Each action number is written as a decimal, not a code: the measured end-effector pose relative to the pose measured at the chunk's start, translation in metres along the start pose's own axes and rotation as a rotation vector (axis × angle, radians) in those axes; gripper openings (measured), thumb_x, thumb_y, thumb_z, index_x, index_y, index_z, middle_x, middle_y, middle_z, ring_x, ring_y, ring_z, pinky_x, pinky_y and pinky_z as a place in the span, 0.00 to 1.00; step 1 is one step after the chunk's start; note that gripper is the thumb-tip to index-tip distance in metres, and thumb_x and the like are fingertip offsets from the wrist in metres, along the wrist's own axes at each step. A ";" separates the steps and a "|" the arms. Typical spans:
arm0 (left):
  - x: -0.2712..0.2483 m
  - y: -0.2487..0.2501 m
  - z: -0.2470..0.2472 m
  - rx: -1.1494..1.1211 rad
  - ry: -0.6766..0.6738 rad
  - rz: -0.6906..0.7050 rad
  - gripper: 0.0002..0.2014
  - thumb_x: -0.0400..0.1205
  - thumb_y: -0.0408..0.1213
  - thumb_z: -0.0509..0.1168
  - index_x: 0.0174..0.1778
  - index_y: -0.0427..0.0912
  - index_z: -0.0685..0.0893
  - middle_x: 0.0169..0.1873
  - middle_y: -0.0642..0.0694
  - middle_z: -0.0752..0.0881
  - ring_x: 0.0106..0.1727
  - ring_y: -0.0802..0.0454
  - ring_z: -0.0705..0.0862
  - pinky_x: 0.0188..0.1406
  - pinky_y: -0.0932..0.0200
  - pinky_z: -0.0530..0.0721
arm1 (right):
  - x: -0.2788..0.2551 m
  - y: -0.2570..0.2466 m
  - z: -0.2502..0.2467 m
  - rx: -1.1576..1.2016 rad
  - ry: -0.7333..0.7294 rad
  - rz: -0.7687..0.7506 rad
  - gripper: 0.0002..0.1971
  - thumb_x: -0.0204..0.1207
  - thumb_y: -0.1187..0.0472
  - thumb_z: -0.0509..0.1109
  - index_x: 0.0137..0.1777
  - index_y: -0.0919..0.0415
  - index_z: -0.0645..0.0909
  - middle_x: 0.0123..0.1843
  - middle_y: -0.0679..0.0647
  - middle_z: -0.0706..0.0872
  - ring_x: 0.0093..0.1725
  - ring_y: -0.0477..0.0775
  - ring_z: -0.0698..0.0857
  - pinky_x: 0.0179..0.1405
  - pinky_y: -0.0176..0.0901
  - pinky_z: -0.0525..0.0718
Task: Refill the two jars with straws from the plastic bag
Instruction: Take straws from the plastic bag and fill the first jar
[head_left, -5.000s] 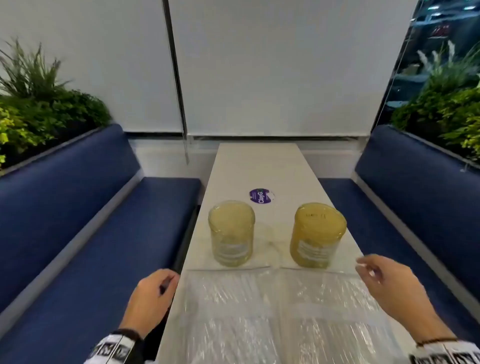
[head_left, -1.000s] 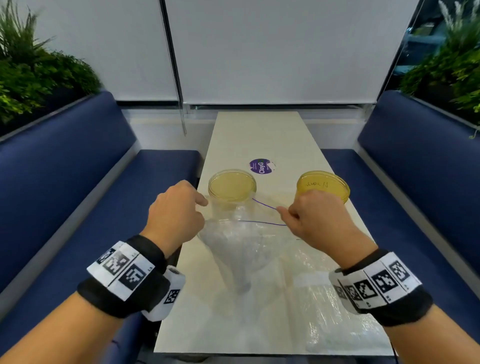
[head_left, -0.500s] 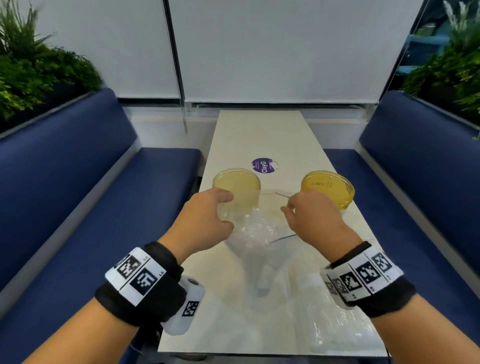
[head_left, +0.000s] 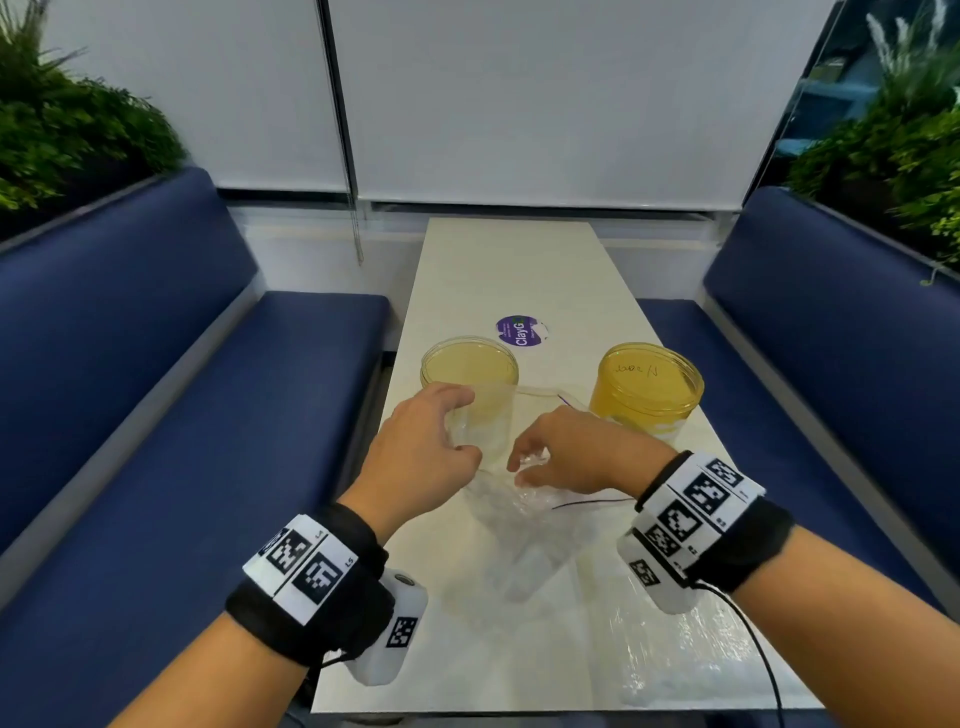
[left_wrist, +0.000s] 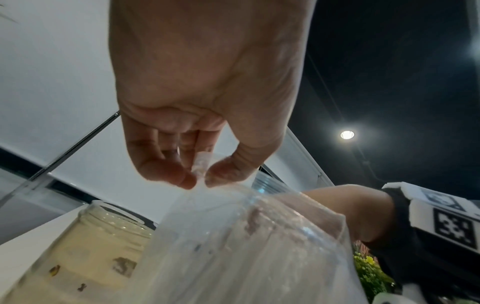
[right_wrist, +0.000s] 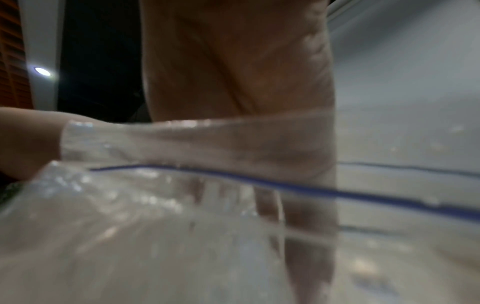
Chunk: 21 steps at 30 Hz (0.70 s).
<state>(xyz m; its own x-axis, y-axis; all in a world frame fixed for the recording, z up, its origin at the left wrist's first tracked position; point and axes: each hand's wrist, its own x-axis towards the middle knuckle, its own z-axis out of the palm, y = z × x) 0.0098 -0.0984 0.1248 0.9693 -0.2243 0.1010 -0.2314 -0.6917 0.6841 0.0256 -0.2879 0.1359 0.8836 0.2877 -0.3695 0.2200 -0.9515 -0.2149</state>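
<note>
A clear zip bag of straws (head_left: 519, 545) stands propped on the white table (head_left: 519, 260), its mouth held wide. My left hand (head_left: 462, 421) pinches the bag's left rim between thumb and fingers, as the left wrist view shows for my left hand (left_wrist: 200, 181) and the plastic bag (left_wrist: 246, 246). My right hand (head_left: 519, 470) reaches into the mouth; my right hand (right_wrist: 285, 216) shows through the bag (right_wrist: 130, 236) with fingers stretched downward. Behind stand a pale jar (head_left: 470, 369), also the jar (left_wrist: 85, 246), and an amber jar (head_left: 649, 387).
A second clear bag of straws (head_left: 701, 649) lies flat at the table's near right corner. A purple sticker (head_left: 519, 331) sits beyond the jars. Blue benches (head_left: 208, 415) run along both sides of the narrow table.
My right hand has let go of the bag's right rim and moved left and down into the mouth. The left hand still pinches the left rim.
</note>
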 end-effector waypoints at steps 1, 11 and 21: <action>0.000 0.000 0.001 0.006 -0.004 0.013 0.30 0.75 0.33 0.71 0.76 0.48 0.79 0.74 0.58 0.80 0.63 0.46 0.84 0.67 0.50 0.84 | 0.001 0.000 0.001 0.017 0.033 0.005 0.13 0.80 0.49 0.74 0.63 0.47 0.88 0.67 0.49 0.84 0.67 0.52 0.83 0.66 0.45 0.80; 0.010 -0.004 0.022 -0.196 -0.050 0.030 0.38 0.67 0.51 0.84 0.73 0.50 0.78 0.67 0.59 0.79 0.68 0.60 0.79 0.66 0.62 0.78 | -0.017 -0.015 -0.037 0.139 0.307 0.022 0.11 0.81 0.65 0.72 0.57 0.51 0.91 0.59 0.54 0.87 0.51 0.52 0.87 0.48 0.39 0.83; 0.020 0.013 0.062 -0.347 0.168 0.124 0.24 0.78 0.49 0.76 0.67 0.66 0.75 0.65 0.56 0.81 0.66 0.61 0.81 0.64 0.59 0.82 | -0.032 -0.034 -0.059 0.347 0.426 -0.135 0.14 0.79 0.56 0.76 0.64 0.48 0.85 0.51 0.48 0.84 0.42 0.46 0.83 0.41 0.35 0.79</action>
<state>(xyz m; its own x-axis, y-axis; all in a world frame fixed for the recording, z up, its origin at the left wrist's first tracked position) 0.0207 -0.1544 0.0914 0.9425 -0.1563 0.2954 -0.3336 -0.3867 0.8597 0.0146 -0.2710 0.2081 0.9617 0.2665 0.0638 0.2572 -0.7974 -0.5459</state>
